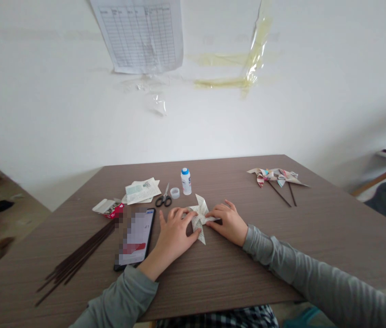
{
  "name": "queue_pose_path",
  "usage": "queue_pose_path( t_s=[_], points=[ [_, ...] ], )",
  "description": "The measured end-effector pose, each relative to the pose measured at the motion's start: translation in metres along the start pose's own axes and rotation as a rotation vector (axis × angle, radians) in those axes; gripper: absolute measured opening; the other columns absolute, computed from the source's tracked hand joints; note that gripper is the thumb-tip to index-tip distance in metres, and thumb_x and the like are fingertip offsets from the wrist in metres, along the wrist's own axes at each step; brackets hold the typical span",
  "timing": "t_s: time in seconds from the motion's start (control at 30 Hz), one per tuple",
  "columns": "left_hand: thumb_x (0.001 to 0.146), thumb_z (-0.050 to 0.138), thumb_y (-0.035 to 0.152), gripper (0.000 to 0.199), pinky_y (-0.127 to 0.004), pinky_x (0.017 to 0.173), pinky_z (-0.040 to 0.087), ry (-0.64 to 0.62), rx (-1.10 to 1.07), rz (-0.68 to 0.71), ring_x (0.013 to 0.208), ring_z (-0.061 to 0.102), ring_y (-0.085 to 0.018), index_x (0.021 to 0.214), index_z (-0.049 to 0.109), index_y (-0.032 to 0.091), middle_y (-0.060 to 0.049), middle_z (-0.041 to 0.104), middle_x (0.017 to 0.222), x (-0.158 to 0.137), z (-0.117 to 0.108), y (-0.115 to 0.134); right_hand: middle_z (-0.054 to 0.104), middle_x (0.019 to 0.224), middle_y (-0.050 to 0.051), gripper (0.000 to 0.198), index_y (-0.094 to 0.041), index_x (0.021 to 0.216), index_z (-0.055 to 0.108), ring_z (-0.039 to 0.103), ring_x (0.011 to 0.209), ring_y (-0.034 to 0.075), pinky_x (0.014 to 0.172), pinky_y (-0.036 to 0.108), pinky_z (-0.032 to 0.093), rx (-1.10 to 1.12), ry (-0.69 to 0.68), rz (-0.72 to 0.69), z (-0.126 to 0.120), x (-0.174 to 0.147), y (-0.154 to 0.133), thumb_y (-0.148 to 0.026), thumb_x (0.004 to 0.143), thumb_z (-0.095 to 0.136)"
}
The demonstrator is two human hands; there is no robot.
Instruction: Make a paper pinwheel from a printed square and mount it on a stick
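Observation:
A folded paper pinwheel (200, 220) with pointed blades and printed text lies on the table in front of me. My left hand (176, 228) holds its left side, with the fingertips on the left blade and the thumb by the lower one. On the other side, my right hand (229, 222) pinches the right blade between thumb and fingers. Just beyond the pinwheel are a white glue bottle (186, 182) with a blue cap, a small clear cup (175, 193) and black-handled scissors (164, 199).
Left of my hands lie a phone (134, 241), a bundle of thin dark sticks (80, 250), a small red and white box (109, 208) and printed paper sheets (142, 191). Finished-looking pinwheels on sticks (278, 178) rest at the back right. A wall (213, 132) borders the table's (316, 246) far edge.

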State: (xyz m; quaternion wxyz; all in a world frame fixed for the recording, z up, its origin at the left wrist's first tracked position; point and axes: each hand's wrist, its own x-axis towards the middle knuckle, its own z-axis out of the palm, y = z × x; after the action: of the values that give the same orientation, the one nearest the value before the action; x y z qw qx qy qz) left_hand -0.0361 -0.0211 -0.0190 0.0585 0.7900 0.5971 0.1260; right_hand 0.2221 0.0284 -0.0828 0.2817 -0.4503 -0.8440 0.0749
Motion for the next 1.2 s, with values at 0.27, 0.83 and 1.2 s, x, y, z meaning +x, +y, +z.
queue_pose_path(
  t_s=[0.27, 0.83, 1.2],
  points=[
    [0.113, 0.092, 0.037, 0.054, -0.1, 0.15, 0.036, 0.005, -0.042, 0.021, 0.17, 0.068, -0.053, 0.167, 0.09, 0.04, -0.014, 0.088, 0.17, -0.004, -0.002, -0.005, 0.096, 0.118, 0.006, 0.02, -0.033, 0.136, 0.099, 0.093, 0.115, 0.031, 0.144, 0.072, 0.053, 0.054, -0.036, -0.023, -0.013, 0.004, 0.011, -0.031, 0.116, 0.096],
    [0.113, 0.095, 0.041, 0.061, -0.1, 0.149, 0.039, -0.027, -0.027, 0.054, 0.173, 0.068, -0.054, 0.173, 0.086, 0.046, -0.012, 0.087, 0.175, -0.007, 0.004, -0.014, 0.097, 0.129, 0.009, 0.008, -0.033, 0.123, 0.1, 0.091, 0.129, 0.036, 0.139, 0.067, 0.06, 0.004, -0.147, -0.105, -0.034, 0.004, 0.037, -0.037, 0.116, 0.099],
    [0.107, 0.107, 0.046, 0.07, -0.104, 0.146, 0.042, 0.024, -0.014, 0.064, 0.168, 0.071, -0.057, 0.174, 0.086, 0.042, -0.016, 0.088, 0.17, -0.006, 0.015, -0.015, 0.091, 0.146, 0.016, 0.032, -0.033, 0.153, 0.095, 0.085, 0.139, 0.038, 0.139, 0.071, 0.06, -0.011, 0.001, -0.195, -0.025, 0.003, 0.013, -0.035, 0.122, 0.09]
  ],
)
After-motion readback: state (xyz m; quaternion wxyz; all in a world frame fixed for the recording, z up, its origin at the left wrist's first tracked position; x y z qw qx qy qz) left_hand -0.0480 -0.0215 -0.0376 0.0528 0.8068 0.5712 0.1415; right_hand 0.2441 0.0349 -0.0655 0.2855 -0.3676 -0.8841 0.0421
